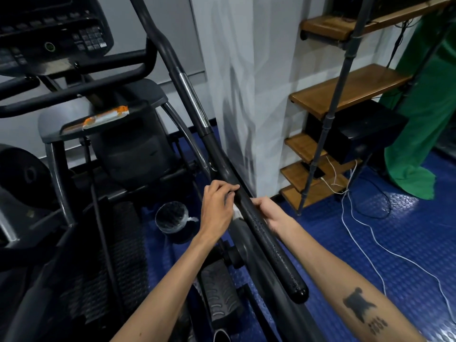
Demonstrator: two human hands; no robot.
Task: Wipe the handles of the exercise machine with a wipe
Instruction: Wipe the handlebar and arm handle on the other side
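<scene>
Handle: the long black moving handle [269,240] of the exercise machine [103,154] runs diagonally from upper left to lower right, with a chrome section [193,99] higher up and a dimpled rubber grip ending in a rounded cap [298,292] nearest the camera.
Left hand: the left hand [218,208] sits on the left side of the handle, fingers curled over the top of the bar and gripping it just above the dimpled grip.
Wipe: a small patch of white wipe [237,214] shows between the left palm and the bar (most of it is hidden under the hand).
Right hand: the right hand [270,213] holds the same handle from the right side, fingers wrapped behind the bar, close to the left hand.
Right forearm: a dark tattoo [359,306] marks it.
Console: the display panel [51,33] with buttons sits at upper left.
Tray: an orange and white packet [106,117] lies on the grey machine shelf [49,119].
Floor: blue studded flooring [407,230], a bin lined with clear plastic [171,218] below the hands, white cables [357,218] trailing to the right.
Right side: wooden shelves [345,90] on a pipe frame, green cloth [424,132] beyond.
</scene>
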